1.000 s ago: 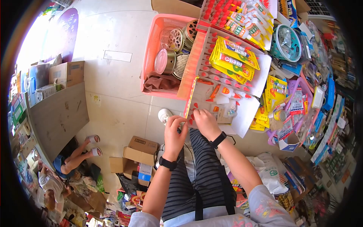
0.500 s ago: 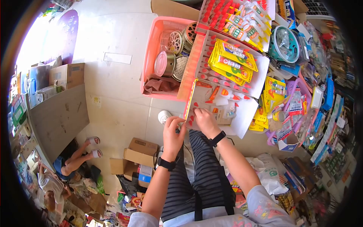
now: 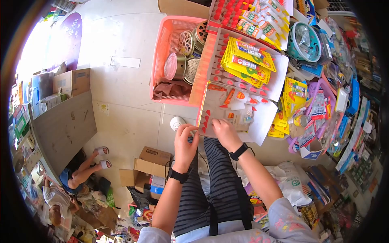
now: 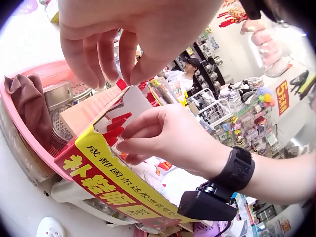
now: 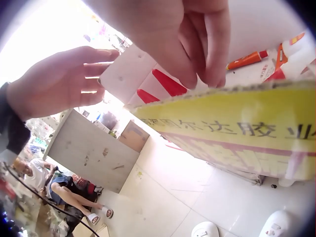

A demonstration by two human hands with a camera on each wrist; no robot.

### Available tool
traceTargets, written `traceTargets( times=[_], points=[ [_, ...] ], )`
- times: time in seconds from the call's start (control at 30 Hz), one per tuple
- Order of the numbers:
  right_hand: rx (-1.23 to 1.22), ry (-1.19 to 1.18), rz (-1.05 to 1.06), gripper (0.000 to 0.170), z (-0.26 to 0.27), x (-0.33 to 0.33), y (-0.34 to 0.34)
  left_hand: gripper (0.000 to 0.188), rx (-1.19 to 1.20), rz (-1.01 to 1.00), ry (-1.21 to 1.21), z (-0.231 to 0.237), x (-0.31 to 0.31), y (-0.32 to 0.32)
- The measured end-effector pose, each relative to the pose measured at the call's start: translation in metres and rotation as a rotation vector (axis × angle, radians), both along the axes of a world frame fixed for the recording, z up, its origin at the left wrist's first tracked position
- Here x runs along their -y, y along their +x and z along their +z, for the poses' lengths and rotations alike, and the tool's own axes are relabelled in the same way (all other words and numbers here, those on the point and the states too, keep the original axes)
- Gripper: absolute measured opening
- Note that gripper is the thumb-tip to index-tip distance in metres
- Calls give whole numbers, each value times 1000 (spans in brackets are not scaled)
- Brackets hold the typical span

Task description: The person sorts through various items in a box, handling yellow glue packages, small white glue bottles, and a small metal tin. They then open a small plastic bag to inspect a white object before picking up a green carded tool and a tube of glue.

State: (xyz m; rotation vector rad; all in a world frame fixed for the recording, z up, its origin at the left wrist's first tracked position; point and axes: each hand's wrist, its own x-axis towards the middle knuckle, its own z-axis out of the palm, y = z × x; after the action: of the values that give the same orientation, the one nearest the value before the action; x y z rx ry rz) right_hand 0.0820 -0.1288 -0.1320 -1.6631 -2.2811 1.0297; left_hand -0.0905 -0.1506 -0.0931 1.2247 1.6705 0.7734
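Fingers of the left hand (image 3: 185, 143) bend down, their tips at the near left corner of an open cardboard box (image 4: 133, 190); I cannot tell whether they pinch its edge. Fingers of the right hand (image 3: 225, 133) curve down close together over the near end of that box, just right of a short row of red caps (image 4: 114, 132); the pictures do not show whether anything sits between them. Black bands circle both wrists.

From the far left, a person (image 3: 58, 198) in sandals sits beside a grey panel (image 3: 65, 125), with cardboard cartons (image 3: 72, 83) behind it. Next comes a pink basket (image 3: 156, 60) of tins (image 3: 175, 67) and a brown cloth (image 3: 171, 89).

The open box lies right of this basket, directly before the person whose hands these are, its outer wall printed yellow and red. Inside, beyond the right hand, lie an orange tube (image 5: 249, 59) and white pieces with red tips. Another box (image 3: 279, 77) adjoins its far side, with yellow cards (image 3: 247, 69) lying over more red caps. Farther right stand a teal basket (image 3: 289, 40) and a purple basket (image 3: 330, 95).
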Motion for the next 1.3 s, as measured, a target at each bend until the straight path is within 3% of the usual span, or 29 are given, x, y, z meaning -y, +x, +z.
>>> traceTargets(
  times=[0.1,0.2,0.37,0.5,0.6,0.7,0.8,0.93,1.07,1.17,1.3],
  points=[
    [179,-22,-35,10,9,-7,16,17,4,12,-9,2,-2,3],
    [309,138,-54,12,-12,-27,36,20,-90,-34,20,4,-7,5],
    [461,149,149,13,-42,-47,42,27,-345,-184,164,2,-24,19],
    [493,183,239,15,-45,-49,44,28,-407,-271,224,-7,-37,26],
    [354,265,181,14,-20,-48,50,28,-393,-301,207,-12,-41,27],
    [-29,203,-81,12,22,-49,43,31,-370,-310,179,-15,-43,27],
    [-302,190,-117,14,9,-47,40,35,-367,-308,164,-18,-41,29],
    [-266,76,-107,15,-13,-48,26,37,-386,-326,165,-19,-40,29],
    [-274,12,-101,14,-3,-54,14,35,-419,-334,196,-21,-41,31],
    [-379,100,-134,15,-7,-54,5,33,-436,-327,200,-27,-41,33],
    [-357,-8,-157,19,-13,-55,6,32,-451,-299,214,-24,-45,36]
  ],
)
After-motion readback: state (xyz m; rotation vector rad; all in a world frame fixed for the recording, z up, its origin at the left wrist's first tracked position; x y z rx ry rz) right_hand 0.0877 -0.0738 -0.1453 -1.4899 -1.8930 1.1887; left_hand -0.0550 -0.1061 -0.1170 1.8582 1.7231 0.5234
